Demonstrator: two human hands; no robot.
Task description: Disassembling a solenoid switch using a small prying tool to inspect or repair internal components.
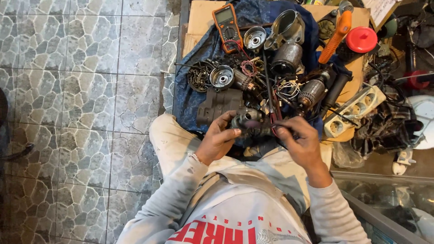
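Now, entries as we see them from the head view:

Part in hand: a small grey metal motor part [247, 118], held over our lap at the near edge of the blue cloth [190, 97].
Left hand [220, 138]: fingers curled round the part from the left, thumb on its lower side.
Right hand [302, 140]: fingers pinched narrow on a thin dark tool [273, 129], whose tip meets the part; red wires run just beside it.
Just beyond: a dark plastic housing [218, 105], touching the part's far side as far as we can tell.
Further out on the cloth: a wound rotor [312, 92], a round metal cap [222, 77], a dish of screws [199, 76], an orange meter [227, 22].
Right of pile: a white power strip [357, 108], an orange-handled tool [335, 36], a red lid [361, 39].
Left: stone-patterned tile floor [81, 90].
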